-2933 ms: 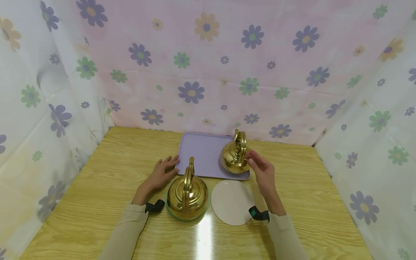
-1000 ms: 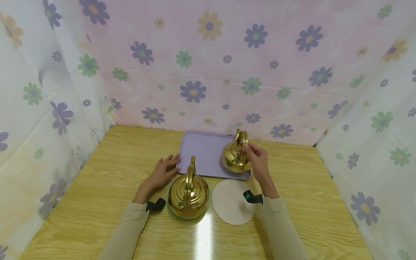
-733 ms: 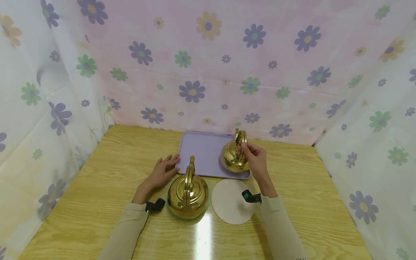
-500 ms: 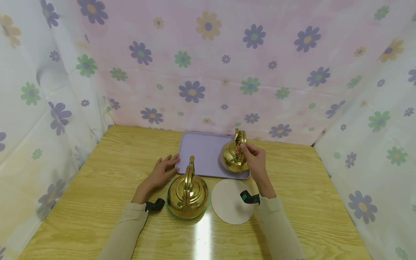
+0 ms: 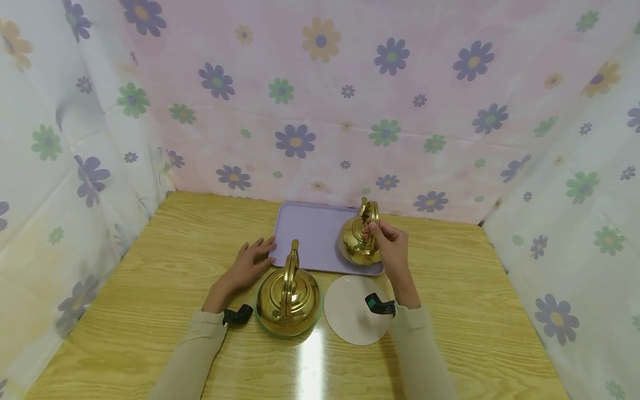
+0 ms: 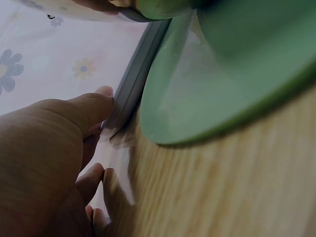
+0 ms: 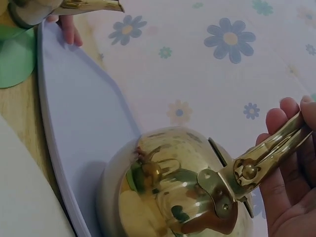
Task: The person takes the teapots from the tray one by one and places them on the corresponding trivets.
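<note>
A smaller gold kettle (image 5: 357,244) stands at the right end of the lilac tray (image 5: 312,228). My right hand (image 5: 395,247) grips its upright handle; in the right wrist view the fingers (image 7: 276,121) curl round that handle (image 7: 271,153). At the tray's left edge rests my left hand (image 5: 247,266), thumb and fingers fairly straight, with the thumb (image 6: 96,106) against the rim in the left wrist view. Closer to me, beside the left hand, a larger gold kettle (image 5: 272,303) sits on a green plate (image 6: 207,98), spout pointing away.
To the right of the larger kettle lies a round off-white plate (image 5: 350,328), close to the tray's front edge. Wood-grain table surface (image 5: 475,311) surrounds these things. Flowered cloth (image 5: 300,111) hangs behind the table and on both sides.
Earlier my right hand was at the smaller kettle's right side; it moved up and left onto the handle. The kettle has stayed on the tray, and the left hand has stayed put.
</note>
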`<move>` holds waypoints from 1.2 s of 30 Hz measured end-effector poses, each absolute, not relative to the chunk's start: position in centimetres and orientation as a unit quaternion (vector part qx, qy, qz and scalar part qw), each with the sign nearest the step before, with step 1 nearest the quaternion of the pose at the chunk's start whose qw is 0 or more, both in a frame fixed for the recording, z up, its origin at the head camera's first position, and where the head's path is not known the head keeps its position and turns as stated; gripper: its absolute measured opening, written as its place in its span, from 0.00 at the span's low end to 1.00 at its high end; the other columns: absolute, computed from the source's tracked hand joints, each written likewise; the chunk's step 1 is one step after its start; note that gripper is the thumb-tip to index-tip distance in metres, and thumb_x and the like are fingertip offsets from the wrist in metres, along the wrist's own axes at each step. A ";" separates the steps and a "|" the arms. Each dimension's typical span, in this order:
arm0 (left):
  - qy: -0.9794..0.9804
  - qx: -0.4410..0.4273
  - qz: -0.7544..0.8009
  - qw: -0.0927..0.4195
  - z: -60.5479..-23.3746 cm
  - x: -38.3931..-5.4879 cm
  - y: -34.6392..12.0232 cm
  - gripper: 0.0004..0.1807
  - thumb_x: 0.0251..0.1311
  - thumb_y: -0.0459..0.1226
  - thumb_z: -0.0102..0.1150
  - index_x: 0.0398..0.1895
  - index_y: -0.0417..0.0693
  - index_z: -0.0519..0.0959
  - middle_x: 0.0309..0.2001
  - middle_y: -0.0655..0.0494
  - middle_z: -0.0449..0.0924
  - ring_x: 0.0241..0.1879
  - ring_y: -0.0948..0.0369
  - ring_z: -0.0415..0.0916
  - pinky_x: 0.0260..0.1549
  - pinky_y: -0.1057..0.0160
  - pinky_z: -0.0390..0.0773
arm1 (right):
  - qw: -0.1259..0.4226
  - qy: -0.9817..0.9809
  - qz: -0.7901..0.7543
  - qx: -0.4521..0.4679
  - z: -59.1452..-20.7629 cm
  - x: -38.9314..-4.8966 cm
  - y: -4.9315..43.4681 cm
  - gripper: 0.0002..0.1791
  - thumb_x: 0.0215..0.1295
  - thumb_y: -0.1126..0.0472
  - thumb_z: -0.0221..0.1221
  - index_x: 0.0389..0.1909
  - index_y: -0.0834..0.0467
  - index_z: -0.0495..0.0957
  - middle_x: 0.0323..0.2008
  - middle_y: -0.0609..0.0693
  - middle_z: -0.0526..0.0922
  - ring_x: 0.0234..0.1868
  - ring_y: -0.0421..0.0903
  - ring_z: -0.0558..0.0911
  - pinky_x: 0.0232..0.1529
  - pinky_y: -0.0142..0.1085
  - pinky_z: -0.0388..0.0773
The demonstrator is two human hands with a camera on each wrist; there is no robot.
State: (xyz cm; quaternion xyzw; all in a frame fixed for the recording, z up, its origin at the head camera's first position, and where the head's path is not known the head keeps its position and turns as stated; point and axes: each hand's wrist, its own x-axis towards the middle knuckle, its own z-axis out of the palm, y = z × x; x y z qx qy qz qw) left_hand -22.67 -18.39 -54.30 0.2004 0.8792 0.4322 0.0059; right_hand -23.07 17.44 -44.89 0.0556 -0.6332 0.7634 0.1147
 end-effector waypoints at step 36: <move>0.882 0.195 0.430 0.008 -54.5 -22.6 -18.2 0.27 0.73 0.38 0.58 0.70 0.33 0.70 0.76 0.44 0.61 0.78 0.36 0.48 0.75 0.33 0.30 | 0.165 -0.603 0.780 -0.007 -45.8 -21.5 16.0 0.17 0.71 0.68 0.62 0.50 0.81 0.79 0.27 0.45 0.87 0.30 0.38 0.84 0.37 0.28 0.83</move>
